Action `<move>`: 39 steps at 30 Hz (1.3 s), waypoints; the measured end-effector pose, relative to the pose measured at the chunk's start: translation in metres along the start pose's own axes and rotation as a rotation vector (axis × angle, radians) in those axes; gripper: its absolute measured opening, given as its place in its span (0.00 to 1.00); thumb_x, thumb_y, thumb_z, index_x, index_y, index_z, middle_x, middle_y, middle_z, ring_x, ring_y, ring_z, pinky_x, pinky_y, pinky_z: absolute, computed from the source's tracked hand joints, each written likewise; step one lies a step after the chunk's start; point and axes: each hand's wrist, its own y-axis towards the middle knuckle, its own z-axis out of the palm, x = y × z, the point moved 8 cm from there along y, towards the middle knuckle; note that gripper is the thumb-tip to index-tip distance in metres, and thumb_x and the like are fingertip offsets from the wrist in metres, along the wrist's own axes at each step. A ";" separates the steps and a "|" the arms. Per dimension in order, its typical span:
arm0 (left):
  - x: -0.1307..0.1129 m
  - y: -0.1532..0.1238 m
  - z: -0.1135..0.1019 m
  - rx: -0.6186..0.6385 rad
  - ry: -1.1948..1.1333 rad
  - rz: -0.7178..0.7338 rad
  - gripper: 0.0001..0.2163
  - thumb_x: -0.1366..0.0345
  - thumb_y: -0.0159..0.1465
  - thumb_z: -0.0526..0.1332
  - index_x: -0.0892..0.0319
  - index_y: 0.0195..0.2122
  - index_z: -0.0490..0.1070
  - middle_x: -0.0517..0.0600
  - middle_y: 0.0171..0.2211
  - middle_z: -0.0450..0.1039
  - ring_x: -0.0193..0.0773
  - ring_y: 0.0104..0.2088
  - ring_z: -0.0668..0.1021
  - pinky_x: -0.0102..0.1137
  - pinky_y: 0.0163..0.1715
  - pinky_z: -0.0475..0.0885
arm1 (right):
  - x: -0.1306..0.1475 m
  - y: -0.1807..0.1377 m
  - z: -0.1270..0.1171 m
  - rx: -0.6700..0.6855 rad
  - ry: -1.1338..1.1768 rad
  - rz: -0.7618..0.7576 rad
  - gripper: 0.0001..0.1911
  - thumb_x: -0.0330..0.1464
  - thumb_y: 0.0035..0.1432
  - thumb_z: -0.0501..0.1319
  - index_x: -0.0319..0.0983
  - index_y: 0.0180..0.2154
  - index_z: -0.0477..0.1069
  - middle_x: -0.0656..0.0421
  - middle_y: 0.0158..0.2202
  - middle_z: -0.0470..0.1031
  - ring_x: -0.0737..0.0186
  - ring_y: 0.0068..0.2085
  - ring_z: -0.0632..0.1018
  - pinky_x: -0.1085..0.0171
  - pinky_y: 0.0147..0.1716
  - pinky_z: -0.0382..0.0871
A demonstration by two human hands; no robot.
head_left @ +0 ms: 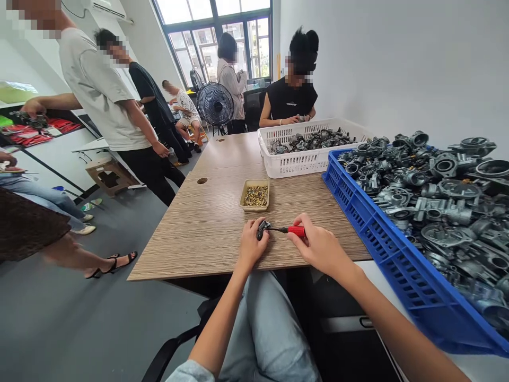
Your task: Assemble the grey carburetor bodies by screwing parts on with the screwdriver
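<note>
Near the front edge of the table, my left hand (251, 245) is closed around a small dark metal part (262, 230), which looks like a carburetor body. My right hand (314, 241) grips the red handle of a screwdriver (296, 231). Its shaft points left, and the tip meets the metal part; the exact contact point is too small to make out. Just beyond my hands stands a small yellowish tray (240, 202) holding many brass-coloured screws (255, 197).
A blue crate (382, 254) heaped with metal carburetor parts (449, 196) stands at the right. Behind it is a white basket (294, 168) of similar parts. A person (288, 101) sits across the table; several people and a fan (215, 104) are at the left and back.
</note>
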 end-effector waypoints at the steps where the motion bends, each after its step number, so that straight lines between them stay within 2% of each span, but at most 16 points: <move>1: 0.000 0.000 0.000 0.000 -0.001 0.001 0.19 0.67 0.70 0.61 0.53 0.62 0.74 0.55 0.52 0.75 0.49 0.55 0.78 0.47 0.62 0.74 | 0.002 -0.001 0.000 0.016 0.053 -0.047 0.09 0.39 0.78 0.56 0.44 0.53 0.61 0.57 0.41 0.84 0.53 0.39 0.85 0.63 0.37 0.63; 4: 0.000 -0.001 0.000 -0.004 -0.006 0.005 0.20 0.67 0.70 0.61 0.53 0.63 0.74 0.55 0.52 0.75 0.49 0.55 0.78 0.47 0.62 0.74 | 0.005 -0.004 0.000 0.065 0.118 -0.130 0.08 0.37 0.77 0.55 0.45 0.54 0.61 0.56 0.45 0.84 0.54 0.41 0.85 0.63 0.39 0.66; 7: 0.001 -0.001 0.000 -0.005 -0.008 0.002 0.20 0.67 0.70 0.61 0.52 0.63 0.74 0.55 0.52 0.75 0.49 0.55 0.78 0.47 0.62 0.74 | 0.003 -0.004 0.000 0.074 0.087 -0.118 0.06 0.36 0.77 0.54 0.44 0.52 0.62 0.56 0.44 0.84 0.53 0.41 0.85 0.63 0.37 0.65; 11: 0.002 -0.001 0.001 0.000 -0.002 -0.005 0.20 0.66 0.70 0.61 0.52 0.63 0.74 0.55 0.53 0.75 0.50 0.56 0.78 0.48 0.63 0.74 | -0.002 -0.001 -0.002 0.029 -0.034 -0.004 0.06 0.38 0.78 0.55 0.44 0.50 0.62 0.56 0.40 0.85 0.50 0.40 0.86 0.63 0.34 0.60; 15: 0.001 -0.001 0.001 0.001 -0.001 -0.004 0.20 0.66 0.70 0.61 0.52 0.63 0.74 0.55 0.53 0.75 0.50 0.56 0.78 0.47 0.63 0.74 | -0.006 0.001 -0.002 -0.006 -0.200 0.118 0.10 0.42 0.79 0.55 0.42 0.50 0.63 0.55 0.34 0.84 0.46 0.37 0.86 0.61 0.31 0.54; 21: 0.002 -0.001 0.002 -0.006 0.005 0.000 0.20 0.66 0.70 0.61 0.52 0.63 0.73 0.56 0.54 0.75 0.50 0.56 0.78 0.48 0.63 0.73 | -0.007 0.000 -0.003 -0.040 -0.273 0.204 0.13 0.45 0.78 0.56 0.43 0.49 0.64 0.54 0.33 0.84 0.46 0.36 0.86 0.61 0.30 0.53; 23: 0.002 -0.001 0.002 -0.008 0.004 -0.005 0.20 0.66 0.70 0.62 0.52 0.63 0.74 0.56 0.53 0.75 0.50 0.56 0.78 0.48 0.63 0.73 | -0.008 0.000 -0.003 -0.029 -0.231 0.186 0.11 0.44 0.78 0.56 0.43 0.49 0.64 0.54 0.34 0.84 0.47 0.37 0.86 0.61 0.31 0.55; 26: 0.001 -0.001 0.001 -0.005 0.004 -0.008 0.21 0.66 0.70 0.62 0.52 0.63 0.74 0.56 0.52 0.75 0.50 0.55 0.78 0.48 0.62 0.74 | -0.004 0.000 -0.001 0.001 -0.070 0.066 0.08 0.41 0.78 0.56 0.44 0.51 0.62 0.57 0.37 0.84 0.50 0.38 0.86 0.62 0.33 0.60; 29: 0.001 0.000 0.001 -0.001 0.005 -0.005 0.20 0.66 0.70 0.62 0.52 0.63 0.74 0.55 0.52 0.75 0.49 0.54 0.79 0.48 0.61 0.75 | 0.002 -0.003 0.000 0.035 0.096 -0.084 0.08 0.37 0.78 0.55 0.45 0.54 0.60 0.57 0.45 0.84 0.53 0.44 0.86 0.62 0.39 0.65; 31: 0.000 0.000 0.001 -0.001 0.006 -0.004 0.20 0.66 0.70 0.62 0.51 0.63 0.73 0.55 0.52 0.75 0.49 0.55 0.79 0.47 0.62 0.74 | 0.004 -0.004 0.001 0.051 0.122 -0.125 0.07 0.36 0.78 0.54 0.45 0.54 0.60 0.55 0.48 0.84 0.53 0.46 0.85 0.62 0.40 0.67; 35: 0.001 0.000 0.002 -0.007 0.008 -0.005 0.20 0.66 0.70 0.62 0.52 0.63 0.74 0.55 0.52 0.75 0.50 0.55 0.78 0.48 0.62 0.74 | -0.001 -0.002 0.001 0.021 -0.028 -0.042 0.06 0.37 0.78 0.54 0.43 0.52 0.62 0.53 0.45 0.85 0.51 0.42 0.86 0.62 0.36 0.64; 39: 0.002 0.000 0.002 -0.011 0.008 -0.002 0.21 0.66 0.69 0.62 0.52 0.63 0.74 0.56 0.53 0.75 0.49 0.54 0.79 0.47 0.61 0.75 | -0.004 -0.001 0.000 -0.003 -0.192 0.069 0.09 0.40 0.78 0.56 0.42 0.51 0.63 0.55 0.36 0.85 0.49 0.37 0.86 0.62 0.32 0.57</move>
